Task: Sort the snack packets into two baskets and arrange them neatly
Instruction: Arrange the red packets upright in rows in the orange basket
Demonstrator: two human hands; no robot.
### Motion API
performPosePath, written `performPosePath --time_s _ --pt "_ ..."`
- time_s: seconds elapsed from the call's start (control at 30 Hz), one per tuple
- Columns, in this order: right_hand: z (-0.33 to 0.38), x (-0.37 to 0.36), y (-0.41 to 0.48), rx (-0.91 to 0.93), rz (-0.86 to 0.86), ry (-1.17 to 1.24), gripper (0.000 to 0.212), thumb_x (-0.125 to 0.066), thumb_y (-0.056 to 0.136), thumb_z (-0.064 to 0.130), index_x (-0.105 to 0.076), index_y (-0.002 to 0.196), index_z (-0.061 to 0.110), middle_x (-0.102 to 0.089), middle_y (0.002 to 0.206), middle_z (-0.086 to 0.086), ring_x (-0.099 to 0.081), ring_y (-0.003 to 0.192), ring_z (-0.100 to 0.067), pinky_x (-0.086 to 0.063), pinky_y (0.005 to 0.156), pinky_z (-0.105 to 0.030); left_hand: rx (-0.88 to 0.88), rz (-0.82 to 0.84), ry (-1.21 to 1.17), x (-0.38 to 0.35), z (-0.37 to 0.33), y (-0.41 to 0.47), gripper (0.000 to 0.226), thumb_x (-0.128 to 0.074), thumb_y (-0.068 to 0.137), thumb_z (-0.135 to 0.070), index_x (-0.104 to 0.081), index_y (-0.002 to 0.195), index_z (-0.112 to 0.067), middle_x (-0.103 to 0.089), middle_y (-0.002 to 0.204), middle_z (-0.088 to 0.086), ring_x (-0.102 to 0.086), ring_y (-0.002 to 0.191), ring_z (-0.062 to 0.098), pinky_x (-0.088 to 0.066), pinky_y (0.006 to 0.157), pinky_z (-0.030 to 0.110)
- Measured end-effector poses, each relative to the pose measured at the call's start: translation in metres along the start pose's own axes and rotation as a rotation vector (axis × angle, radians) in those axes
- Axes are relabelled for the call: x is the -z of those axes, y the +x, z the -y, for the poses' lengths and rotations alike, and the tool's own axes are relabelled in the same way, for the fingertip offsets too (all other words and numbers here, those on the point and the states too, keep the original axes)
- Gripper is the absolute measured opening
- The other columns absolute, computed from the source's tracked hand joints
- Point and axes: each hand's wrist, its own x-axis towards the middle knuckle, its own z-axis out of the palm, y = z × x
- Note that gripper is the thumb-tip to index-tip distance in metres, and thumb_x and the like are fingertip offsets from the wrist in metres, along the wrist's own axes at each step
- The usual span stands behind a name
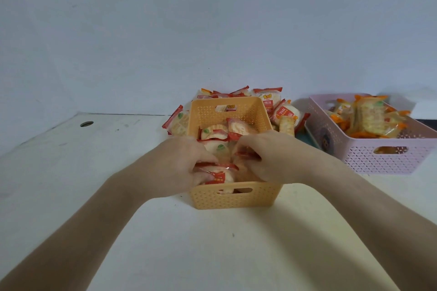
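An orange basket (234,198) stands in the middle of the table and holds several red-and-white snack packets (218,133). Both hands reach into its near half. My left hand (179,165) has its fingers curled round a red packet (218,176) at the front of the basket. My right hand (267,156) pinches another red packet (247,152) beside it. A pink basket (378,158) at the right holds several orange-and-yellow packets (371,118) standing on edge. More red packets (267,99) lie loose behind and beside the orange basket.
The white table (212,243) ends at a pale wall close behind the baskets. A small round hole (86,124) sits in the tabletop at the far left. A dark object (306,140) shows between the two baskets.
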Motion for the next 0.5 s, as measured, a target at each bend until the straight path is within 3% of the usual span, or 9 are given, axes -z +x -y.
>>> performPosePath --time_s 0.17,0.27,0.5 --pt "0.005 0.010 -0.007 0.004 0.011 0.010 0.025 -0.050 0.085 0.020 -0.064 0.103 0.031 -0.067 0.093 0.008 -0.062 0.084 -0.014 -0.058 0.072 -0.036 0.081 -0.001 0.088 0.000 0.000 0.003 0.023 -0.072 0.080 -0.029 -0.068 0.103 -0.030 -0.061 0.094 -0.014 -0.054 0.091 0.008 -0.048 0.080 0.031" --pt "0.014 0.011 -0.014 0.028 0.046 -0.067 0.022 -0.052 0.087 0.017 -0.064 0.099 0.030 -0.065 0.089 0.008 -0.061 0.082 -0.014 -0.057 0.072 -0.035 0.094 0.075 0.128 0.003 -0.002 0.007 0.026 -0.070 0.084 -0.032 -0.070 0.110 -0.030 -0.064 0.097 -0.013 -0.056 0.092 0.010 -0.049 0.080 0.029" --pt "0.013 0.009 -0.010 0.025 0.119 -0.041 0.030 -0.052 0.091 0.015 -0.065 0.113 0.032 -0.065 0.098 0.009 -0.060 0.091 -0.015 -0.056 0.080 -0.036 0.029 0.149 0.173 0.006 0.000 0.010 0.033 -0.058 0.093 -0.032 -0.062 0.126 -0.032 -0.059 0.107 -0.014 -0.048 0.100 0.006 -0.043 0.091 0.027"
